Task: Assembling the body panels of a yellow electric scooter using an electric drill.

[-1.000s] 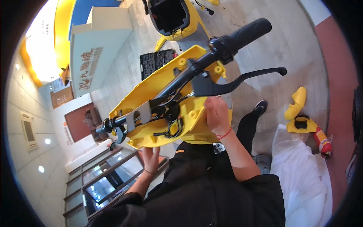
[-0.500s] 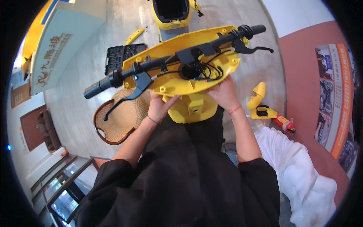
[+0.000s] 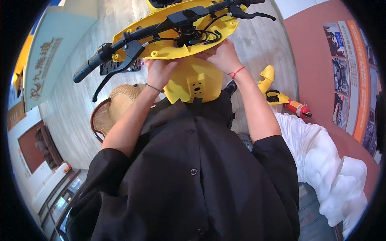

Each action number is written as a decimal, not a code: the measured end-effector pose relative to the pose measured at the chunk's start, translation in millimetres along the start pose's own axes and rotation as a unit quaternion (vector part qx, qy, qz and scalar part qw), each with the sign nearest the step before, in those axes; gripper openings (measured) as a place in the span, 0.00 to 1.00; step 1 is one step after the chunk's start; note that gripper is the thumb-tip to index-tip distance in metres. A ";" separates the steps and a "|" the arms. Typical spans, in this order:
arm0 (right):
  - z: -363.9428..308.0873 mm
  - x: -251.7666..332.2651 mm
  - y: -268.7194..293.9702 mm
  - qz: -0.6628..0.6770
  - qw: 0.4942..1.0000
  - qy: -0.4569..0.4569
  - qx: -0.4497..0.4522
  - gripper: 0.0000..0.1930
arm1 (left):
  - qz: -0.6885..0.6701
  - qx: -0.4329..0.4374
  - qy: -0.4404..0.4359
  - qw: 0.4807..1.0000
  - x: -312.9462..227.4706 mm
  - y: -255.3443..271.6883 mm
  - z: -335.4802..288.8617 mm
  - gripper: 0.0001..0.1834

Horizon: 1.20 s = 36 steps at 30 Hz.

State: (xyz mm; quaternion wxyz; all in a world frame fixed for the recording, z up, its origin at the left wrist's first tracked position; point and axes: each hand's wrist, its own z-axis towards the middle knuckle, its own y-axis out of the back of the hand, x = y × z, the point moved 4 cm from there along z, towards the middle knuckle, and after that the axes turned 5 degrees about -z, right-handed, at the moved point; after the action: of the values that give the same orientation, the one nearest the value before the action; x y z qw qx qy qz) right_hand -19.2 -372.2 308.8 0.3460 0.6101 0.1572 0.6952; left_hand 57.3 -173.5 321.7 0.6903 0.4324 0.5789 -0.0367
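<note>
So the cowl [image 3: 168,54] is right out front of both hands, on the near side of the bar [image 3: 149,31] and spreading a bit past it underneath. Its long axis pretty much follows the bar: slanted, left end closer to the body, right end further off. Neither hand is clearly nearer, both are right at the cowl's near rim. The left hand [image 3: 160,73] sits below the left half of the bar, closest to the left lever [image 3: 114,72]; the right hand [image 3: 223,56] is under the right half, a bit further out. Thumbs point inward, fingers bent and going out of sight under the rim, so I can't tell if they're really pinching the plastic or just propping it. The yellow panel [image 3: 194,82] hangs below the bar, between the wrists.

Container-wise, the cowl is like a shallow tub, with black cables [image 3: 201,35] bunched around the bar's middle. A dark case [image 3: 130,67] is on the floor past the bar's left half, contents too murky to make out. Beyond the bar there's a yellow body [image 3: 152,5] with a black opening, cut off by the frame, so no clue what's inside.
</note>
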 end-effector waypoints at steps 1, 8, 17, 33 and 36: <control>-0.1 -0.9 -1.8 -0.018 1.000 0.001 -0.002 0.18 | -0.031 0.015 0.016 0.999 2.4 0.7 1.9 0.15; -0.3 -3.8 -5.0 -0.034 0.999 -0.019 -0.001 0.20 | -0.058 -0.002 -0.026 0.998 -1.5 5.4 7.0 0.14; -3.5 13.3 -4.2 -0.030 0.998 0.000 -0.061 0.21 | 0.076 0.011 -0.028 0.997 -25.3 7.3 4.5 0.13; -2.2 5.2 -9.2 -0.017 0.998 -0.011 -0.058 0.20 | 0.102 -0.015 -0.046 0.994 -15.0 2.1 4.1 0.13; -2.2 11.5 -1.4 -0.022 0.999 0.040 -0.023 0.18 | 0.076 0.029 -0.029 0.996 1.8 9.3 0.3 0.16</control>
State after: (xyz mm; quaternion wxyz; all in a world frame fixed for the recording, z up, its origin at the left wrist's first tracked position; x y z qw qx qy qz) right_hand -21.1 -363.0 316.0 0.3687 0.5697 0.1687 0.7148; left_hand 63.2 -167.1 325.3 0.6948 0.4941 0.5224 -0.0138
